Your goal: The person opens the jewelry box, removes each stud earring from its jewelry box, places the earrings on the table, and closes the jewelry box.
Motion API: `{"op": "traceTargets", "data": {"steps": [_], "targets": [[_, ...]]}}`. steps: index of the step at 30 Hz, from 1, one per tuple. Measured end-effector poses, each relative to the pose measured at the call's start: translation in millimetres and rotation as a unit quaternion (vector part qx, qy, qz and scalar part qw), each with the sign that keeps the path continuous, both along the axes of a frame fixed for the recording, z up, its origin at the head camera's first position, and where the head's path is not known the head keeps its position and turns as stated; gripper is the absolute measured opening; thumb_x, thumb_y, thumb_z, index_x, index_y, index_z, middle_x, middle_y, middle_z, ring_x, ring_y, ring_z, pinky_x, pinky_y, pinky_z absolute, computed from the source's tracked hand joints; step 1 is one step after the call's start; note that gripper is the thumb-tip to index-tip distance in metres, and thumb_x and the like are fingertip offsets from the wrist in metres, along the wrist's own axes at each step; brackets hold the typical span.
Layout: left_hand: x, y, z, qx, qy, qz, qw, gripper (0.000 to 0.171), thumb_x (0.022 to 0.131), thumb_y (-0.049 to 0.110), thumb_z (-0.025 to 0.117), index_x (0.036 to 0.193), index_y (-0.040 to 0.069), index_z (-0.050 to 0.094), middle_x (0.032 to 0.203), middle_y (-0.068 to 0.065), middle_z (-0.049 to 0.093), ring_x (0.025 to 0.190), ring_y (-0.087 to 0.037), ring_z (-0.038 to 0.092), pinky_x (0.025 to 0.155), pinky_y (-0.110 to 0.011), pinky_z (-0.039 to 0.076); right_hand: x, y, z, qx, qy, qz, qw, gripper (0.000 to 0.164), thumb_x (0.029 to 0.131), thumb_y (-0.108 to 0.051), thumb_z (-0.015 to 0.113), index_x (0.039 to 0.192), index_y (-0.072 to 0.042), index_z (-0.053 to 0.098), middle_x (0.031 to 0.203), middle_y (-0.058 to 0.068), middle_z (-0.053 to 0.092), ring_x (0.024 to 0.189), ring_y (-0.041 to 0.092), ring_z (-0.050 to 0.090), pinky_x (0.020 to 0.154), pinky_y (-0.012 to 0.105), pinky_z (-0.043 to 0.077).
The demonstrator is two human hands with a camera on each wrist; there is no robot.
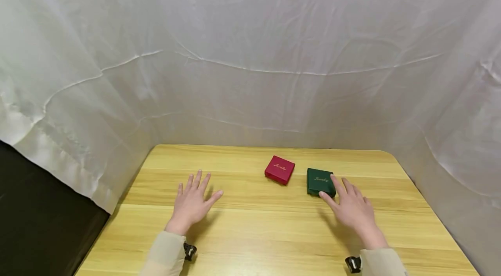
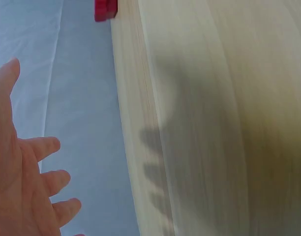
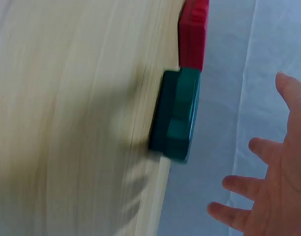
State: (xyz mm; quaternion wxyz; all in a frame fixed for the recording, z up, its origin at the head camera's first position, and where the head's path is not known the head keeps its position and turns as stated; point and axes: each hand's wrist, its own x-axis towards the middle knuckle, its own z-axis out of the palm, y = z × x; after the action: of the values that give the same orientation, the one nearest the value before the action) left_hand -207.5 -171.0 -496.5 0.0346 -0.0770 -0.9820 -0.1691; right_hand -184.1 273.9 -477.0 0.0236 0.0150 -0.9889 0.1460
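Observation:
A dark green square box [image 1: 320,181] with gold "Jewelry" lettering lies on the table, right of centre. Up and to its left is a red box [image 1: 279,169] with the same lettering, turned at an angle. My right hand [image 1: 353,208] hovers by the green box with fingers spread; in the right wrist view a gap shows between this hand [image 3: 276,172] and the green box [image 3: 177,115]. My left hand [image 1: 192,205] is held over the table's left part, fingers spread and holding nothing. Only a corner of the red box [image 2: 105,9] shows in the left wrist view.
The light wooden table [image 1: 250,232] has rounded far corners. Pale cloth [image 1: 242,93] hangs behind it and along both sides. A dark area [image 1: 35,215] lies beyond the table at the lower left. Both wrists wear small black devices.

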Motion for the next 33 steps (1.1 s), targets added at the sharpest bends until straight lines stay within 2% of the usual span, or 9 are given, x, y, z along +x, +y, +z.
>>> {"op": "traceTargets", "data": {"steps": [5,13,18,23,29,33], "targets": [[-1.1,16,-0.5,0.013,0.003,-0.017,0.9998,0.085,0.093,0.073,0.033,0.156,0.015,0.028,0.16,-0.014,0.015,0.145,-0.041,0.014,0.113,-0.061,0.004,-1.1,-16,2.3,-0.024,0.008,0.009,1.0,0.082,0.096,-0.069,0.032,0.156,-0.014,0.025,0.151,0.031,0.027,0.129,0.058,0.032,0.09,0.076,0.032],[-7.3,45,-2.9,0.051,0.0,-0.043,0.9978,0.083,0.094,0.071,0.035,0.156,0.016,0.029,0.16,-0.015,0.017,0.145,-0.04,0.016,0.114,-0.059,0.013,-11.1,-47,-0.1,-0.061,0.021,0.027,0.998,0.075,0.099,-0.059,0.042,0.155,-0.011,0.029,0.147,0.028,0.037,0.127,0.053,0.04,0.088,0.071,0.04],[-11.3,61,-4.7,0.092,0.0,-0.05,0.9945,0.08,0.095,0.069,0.037,0.155,0.016,0.031,0.158,-0.018,0.021,0.142,-0.043,0.023,0.113,-0.058,0.019,-22.7,-67,-4.3,-0.096,0.026,0.031,0.995,0.068,0.099,-0.047,0.053,0.153,-0.011,0.033,0.146,0.023,0.041,0.129,0.046,0.042,0.093,0.068,0.04],[-15.4,72,-6.8,0.121,0.006,-0.052,0.9912,0.078,0.095,0.067,0.039,0.154,0.016,0.033,0.156,-0.019,0.027,0.138,-0.044,0.03,0.109,-0.059,0.027,-35.8,-85,-10.0,-0.124,0.012,0.024,0.992,0.065,0.099,-0.045,0.054,0.153,-0.013,0.034,0.146,0.02,0.042,0.129,0.042,0.044,0.094,0.066,0.04],[-21.0,82,-8.3,0.156,-0.003,-0.052,0.9863,0.078,0.096,0.067,0.036,0.154,0.015,0.033,0.155,-0.018,0.031,0.138,-0.041,0.032,0.109,-0.059,0.029,-54.1,-100,-17.9,-0.149,0.007,0.027,0.988,0.061,0.1,-0.034,0.057,0.151,-0.009,0.036,0.142,0.021,0.046,0.124,0.041,0.049,0.096,0.062,0.042],[-23.2,88,-9.6,0.171,-0.012,-0.051,0.9839,0.075,0.098,0.063,0.038,0.154,0.014,0.034,0.154,-0.018,0.033,0.138,-0.039,0.034,0.109,-0.058,0.029,-66.4,-104,-25.3,-0.168,0.001,0.011,0.986,0.06,0.099,-0.03,0.058,0.15,-0.004,0.038,0.141,0.025,0.045,0.124,0.043,0.048,0.098,0.061,0.041]]}}
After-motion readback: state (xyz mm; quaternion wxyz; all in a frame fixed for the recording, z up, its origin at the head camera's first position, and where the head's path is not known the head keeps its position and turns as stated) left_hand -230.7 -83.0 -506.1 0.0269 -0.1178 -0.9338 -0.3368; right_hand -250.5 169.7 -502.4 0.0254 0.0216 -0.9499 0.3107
